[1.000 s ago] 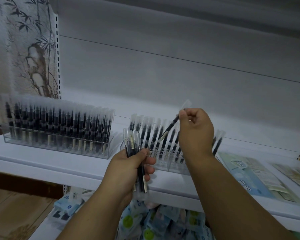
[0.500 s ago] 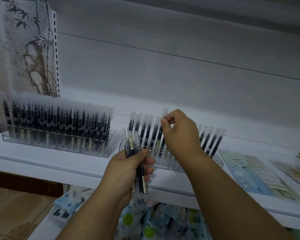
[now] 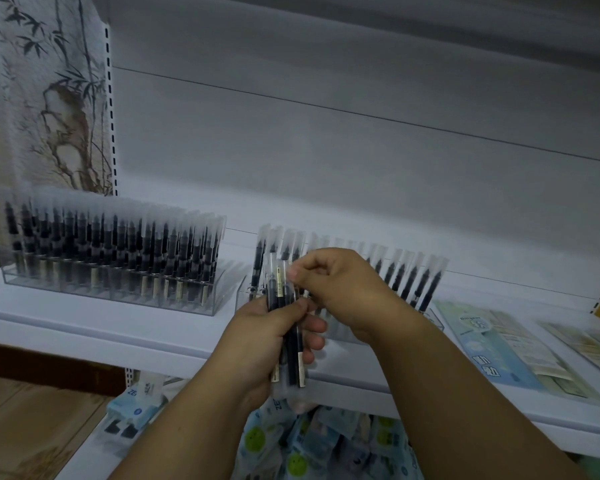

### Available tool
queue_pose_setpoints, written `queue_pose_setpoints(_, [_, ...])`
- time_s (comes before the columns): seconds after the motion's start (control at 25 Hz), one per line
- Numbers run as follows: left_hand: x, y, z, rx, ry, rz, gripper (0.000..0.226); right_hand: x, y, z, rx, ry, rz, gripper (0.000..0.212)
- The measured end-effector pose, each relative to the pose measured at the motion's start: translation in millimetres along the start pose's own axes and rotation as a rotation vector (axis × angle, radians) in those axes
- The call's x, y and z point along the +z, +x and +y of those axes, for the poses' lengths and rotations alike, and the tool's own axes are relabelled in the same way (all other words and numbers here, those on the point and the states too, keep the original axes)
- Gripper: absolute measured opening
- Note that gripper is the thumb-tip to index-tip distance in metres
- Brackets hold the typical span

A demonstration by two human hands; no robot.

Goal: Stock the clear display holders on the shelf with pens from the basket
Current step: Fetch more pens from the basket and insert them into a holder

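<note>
A white shelf (image 3: 94,327) runs across the view under dim, bluish light. Behind it rises a plain grey back panel (image 3: 326,161) crossed by a thin dark seam. At the left stands a slotted upright (image 3: 109,109), and beside it hangs a wall panel painted with ink bamboo (image 3: 49,98). Wood-look flooring (image 3: 25,427) shows at the lower left. Printed sheets (image 3: 499,344) lie flat on the shelf at the right, and packaged goods (image 3: 326,445) sit on a lower shelf.
</note>
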State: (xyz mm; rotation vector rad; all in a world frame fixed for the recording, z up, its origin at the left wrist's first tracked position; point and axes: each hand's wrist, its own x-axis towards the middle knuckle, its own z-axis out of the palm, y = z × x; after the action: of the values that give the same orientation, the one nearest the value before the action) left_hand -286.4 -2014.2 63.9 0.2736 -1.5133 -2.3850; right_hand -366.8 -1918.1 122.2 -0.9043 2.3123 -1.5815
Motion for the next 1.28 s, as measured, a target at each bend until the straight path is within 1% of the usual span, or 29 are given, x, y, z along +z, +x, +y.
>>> queue_pose_setpoints(0.04, [2,-1,-1,-0.002,-0.002,-0.011,0.017,-2,0,1,0.004,0.053,0.003,0.011])
queue_pose_setpoints(0.12, [3,-1,-1,-0.004,-0.007,-0.016,0.02,-6,1,5,0.002,0.143,0.083,0.005])
queue_pose_setpoints(0.16, [3,-1,-2,-0.005,-0.015,-0.008,0.02,-9,2,7,-0.004,0.182,0.165,0.003])
queue_pose_setpoints(0.24, [2,0,-4,-0.001,-0.028,0.024,0.017,-20,5,10,-0.057,0.206,0.424,0.01])
queue_pose_setpoints(0.32, [1,3,-7,0.006,-0.03,0.064,0.013,-31,6,11,-0.196,0.137,0.69,0.008])
queue_pose_setpoints(0.36, [0,4,-8,0.008,-0.03,0.084,0.012,-33,6,11,-0.278,0.088,0.779,0.006])
queue_pose_setpoints(0.4, [0,4,-10,0.01,-0.029,0.099,0.012,-33,5,11,-0.342,0.045,0.832,0.007])
queue_pose_setpoints(0.44, [-1,5,-10,0.013,-0.027,0.109,0.011,-30,4,11,-0.385,0.009,0.849,0.008])
queue_pose_setpoints(0.52, [0,6,-10,0.02,-0.021,0.116,0.01,-23,5,16,-0.417,-0.091,0.816,0.008])
queue_pose_setpoints(0.6, [0,7,-11,0.027,-0.013,0.121,0.01,-18,9,25,-0.413,-0.241,0.752,0.005])
queue_pose_setpoints(0.68, [0,7,-13,0.033,-0.009,0.122,0.011,-17,11,31,-0.439,-0.327,0.705,0.004])
queue_pose_setpoints(0.88, [-2,8,-16,0.02,-0.015,0.12,0.01,-25,11,22,-0.489,-0.42,0.775,0.008])
queue_pose_setpoints(0.96, [-2,9,-16,0.018,-0.017,0.114,0.009,-28,10,21,-0.485,-0.455,0.776,0.01])
queue_pose_setpoints(1.04, [-1,11,-16,0.021,-0.011,0.109,0.009,-28,12,25,-0.463,-0.52,0.701,0.008])
queue_pose_setpoints(1.16, [1,11,-16,0.025,-0.001,0.104,0.011,-25,18,26,-0.365,-0.534,0.479,0.007])
queue_pose_setpoints(1.2, [2,12,-16,0.024,-0.004,0.098,0.011,-26,20,23,-0.34,-0.534,0.433,0.01])
queue_pose_setpoints(1.28, [4,12,-15,0.018,-0.015,0.078,0.012,-29,23,13,-0.316,-0.592,0.405,0.013])
